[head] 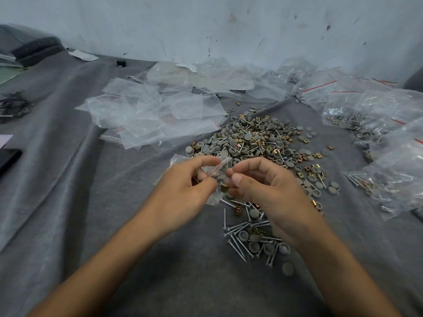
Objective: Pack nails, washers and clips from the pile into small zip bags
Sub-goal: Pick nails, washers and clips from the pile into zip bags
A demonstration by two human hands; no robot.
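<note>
My left hand (190, 186) and my right hand (265, 186) together pinch a small clear zip bag (217, 177) with a red strip at its mouth. A grey washer and a brass clip show through the plastic. Just beyond the bag lies the big pile (258, 140) of grey washers, brass clips and nails on the grey cloth. A smaller heap of nails and washers (251, 236) lies under my right wrist.
Several empty zip bags (146, 115) lie in a loose stack at the left of the pile. Filled bags (366, 115) crowd the right side up to the wall. A dark flat object (9, 159) sits at the left edge.
</note>
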